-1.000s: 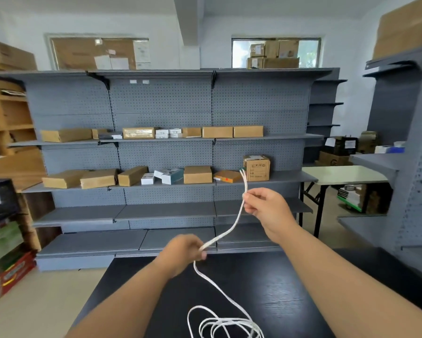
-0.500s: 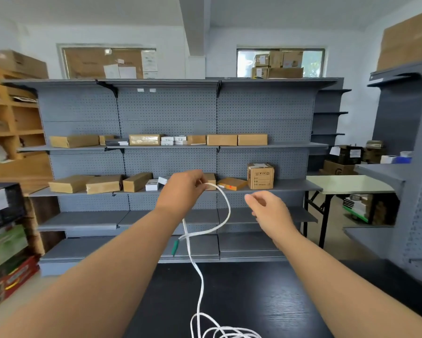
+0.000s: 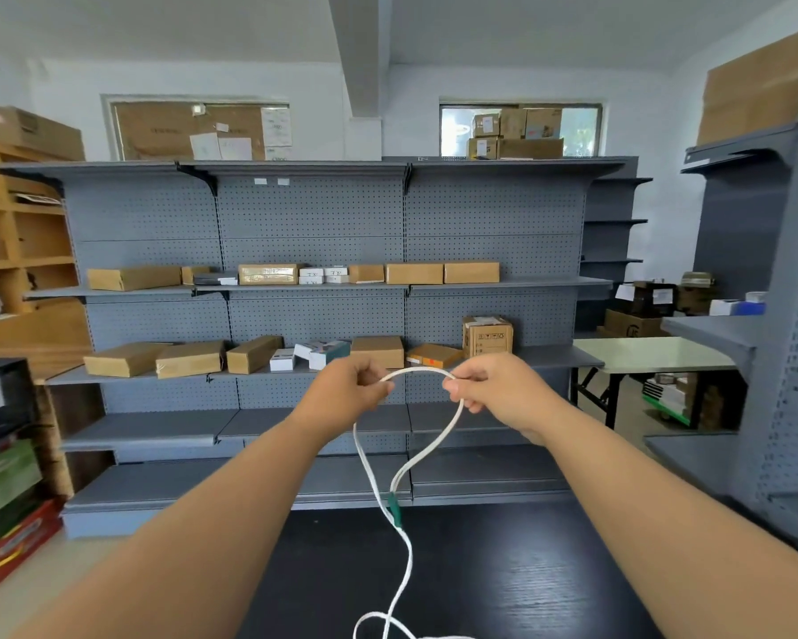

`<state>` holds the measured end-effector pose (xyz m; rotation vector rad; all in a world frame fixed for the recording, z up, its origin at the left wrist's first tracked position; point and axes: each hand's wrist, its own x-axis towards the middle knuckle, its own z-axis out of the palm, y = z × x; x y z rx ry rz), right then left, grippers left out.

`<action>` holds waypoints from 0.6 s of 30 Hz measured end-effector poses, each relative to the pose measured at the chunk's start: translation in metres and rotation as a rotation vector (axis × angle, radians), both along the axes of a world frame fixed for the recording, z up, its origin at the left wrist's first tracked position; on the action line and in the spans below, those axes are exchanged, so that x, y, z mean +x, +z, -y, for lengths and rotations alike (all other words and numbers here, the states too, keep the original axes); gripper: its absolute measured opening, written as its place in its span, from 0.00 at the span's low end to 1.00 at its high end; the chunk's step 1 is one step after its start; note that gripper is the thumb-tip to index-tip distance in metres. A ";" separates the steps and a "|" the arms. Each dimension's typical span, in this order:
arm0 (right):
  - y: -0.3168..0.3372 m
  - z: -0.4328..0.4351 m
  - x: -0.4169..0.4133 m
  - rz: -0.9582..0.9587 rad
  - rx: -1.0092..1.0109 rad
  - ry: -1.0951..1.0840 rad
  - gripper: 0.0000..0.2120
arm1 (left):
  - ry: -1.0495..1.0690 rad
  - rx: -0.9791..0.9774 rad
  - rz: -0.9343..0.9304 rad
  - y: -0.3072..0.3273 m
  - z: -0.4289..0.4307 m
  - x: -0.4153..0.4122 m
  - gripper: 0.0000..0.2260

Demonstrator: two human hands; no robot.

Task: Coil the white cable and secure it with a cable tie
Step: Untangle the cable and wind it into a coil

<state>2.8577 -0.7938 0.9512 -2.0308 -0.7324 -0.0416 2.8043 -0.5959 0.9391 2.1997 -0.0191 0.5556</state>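
Observation:
The white cable (image 3: 452,428) arches between my two hands, held up in front of the shelves. My left hand (image 3: 346,392) pinches one side of the arch and my right hand (image 3: 493,389) pinches the other. Below my right hand the cable hangs down to a free end with a green tip (image 3: 394,509). The strand from my left hand drops past that tip to loose loops (image 3: 378,622) on the black table (image 3: 503,574) at the bottom edge. No cable tie is visible.
Grey pegboard shelves (image 3: 318,315) with cardboard boxes (image 3: 487,336) stand behind the table. A grey shelf unit (image 3: 765,315) is at the right, and a light folding table (image 3: 650,355) sits beyond it. Wooden shelves and stacked boxes (image 3: 5,500) fill the left.
My left hand rose from near the table to shelf height. My right hand now pinches the cable beside it, forming a short arch, and the green-tipped end has swung lower to the right.

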 end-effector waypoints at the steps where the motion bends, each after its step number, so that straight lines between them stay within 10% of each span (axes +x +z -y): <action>1: 0.002 0.000 0.002 -0.009 0.016 0.002 0.05 | -0.025 -0.049 -0.041 -0.006 -0.003 -0.001 0.04; 9: -0.005 0.007 0.018 -0.149 0.166 -0.044 0.06 | -0.123 -0.406 -0.321 -0.053 -0.022 -0.004 0.09; 18: -0.021 0.004 0.026 -0.279 0.337 -0.078 0.05 | -0.181 -0.015 -0.435 -0.074 -0.015 -0.003 0.25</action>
